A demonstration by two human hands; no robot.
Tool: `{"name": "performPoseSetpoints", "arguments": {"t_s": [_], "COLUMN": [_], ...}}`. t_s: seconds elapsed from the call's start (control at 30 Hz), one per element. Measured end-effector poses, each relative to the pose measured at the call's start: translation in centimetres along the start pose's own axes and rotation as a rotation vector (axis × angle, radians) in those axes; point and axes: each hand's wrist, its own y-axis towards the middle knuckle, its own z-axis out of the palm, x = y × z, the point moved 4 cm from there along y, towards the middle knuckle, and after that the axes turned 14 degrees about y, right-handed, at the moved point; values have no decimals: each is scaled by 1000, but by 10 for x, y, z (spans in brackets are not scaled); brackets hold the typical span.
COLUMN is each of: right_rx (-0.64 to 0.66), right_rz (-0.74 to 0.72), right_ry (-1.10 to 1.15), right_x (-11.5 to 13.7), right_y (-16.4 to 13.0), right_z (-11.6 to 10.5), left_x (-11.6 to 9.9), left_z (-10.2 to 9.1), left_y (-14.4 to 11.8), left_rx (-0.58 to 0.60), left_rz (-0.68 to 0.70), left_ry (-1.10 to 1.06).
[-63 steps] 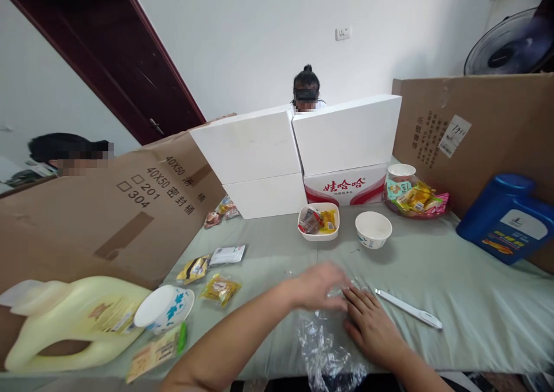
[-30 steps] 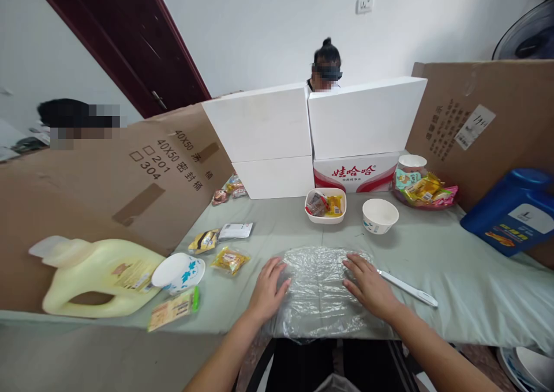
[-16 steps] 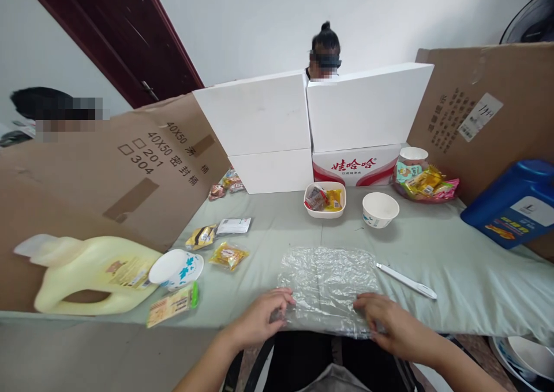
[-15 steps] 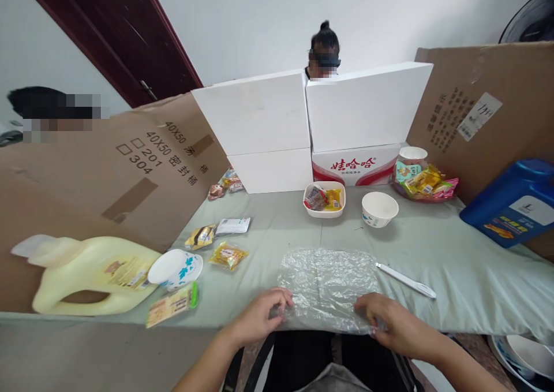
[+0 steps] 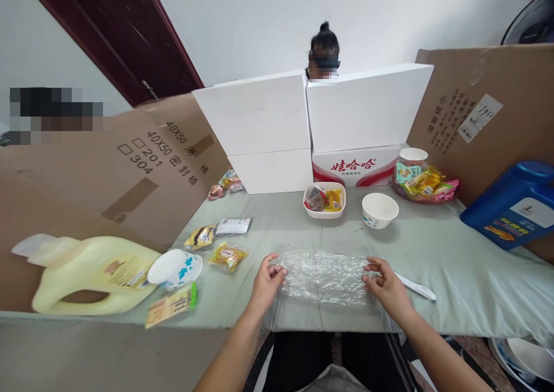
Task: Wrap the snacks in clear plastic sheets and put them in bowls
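- Fingers of left hand (image 5: 267, 277) pinching the left edge of the clear plastic bag (image 5: 324, 275); fingers of right hand (image 5: 386, 283) pinching its right edge.
- Bag lying flat, low in the frame's centre, on the green-covered surface (image 5: 454, 276), seemingly doubled over lengthwise.
- Step in hand, by the look: folding the bag; next, likely pressing the crease flat.
- Just right: white knife (image 5: 414, 288). Above: white bowl (image 5: 380, 209), snack dish (image 5: 324, 199).
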Motion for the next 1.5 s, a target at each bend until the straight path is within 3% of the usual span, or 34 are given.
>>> {"name": "performPoseSetpoints", "arguments": {"t_s": [0.2,0.33,0.6,0.8,0.93,1.07,1.13,1.23,1.33,1.4,1.5], "right_rx": [-82,-96,-103,-133,-114,-101,-15,185,310,324,274], "right_rz": [-130,-230,-347,-419,-405,-594,-651,-655,-609,-542,-453], "right_ry": [-224,-421,-710,-982,-1115,-1068,-1037,-1028,-1070,-1110,-1144], "right_x": [9,15,12,4,5,26,34,30,13,1,-9], "right_y": [-6,-10,-2,9,11,1,-5,-10,-10,-8,-7], "right_z": [-2,0,8,17,19,25,39,68,82,77,59], "left_x": [1,1,5,11,4,-21,-34,-43,-39,-32,-22], "left_z": [-3,1,6,8,9,11,24,56,81,86,79], "left_y": [-4,-5,-6,-3,-5,-17,-19,-19,-16,-14,-12], "left_rx": [-191,-232,-259,-346,-397,-521,-411,-78,176,252,252], "left_rz": [136,207,215,225,349,562,677,818,845,805,730], "left_ry": [406,655,754,794,874,1000,1028,1060,1143,1196,1234]}}
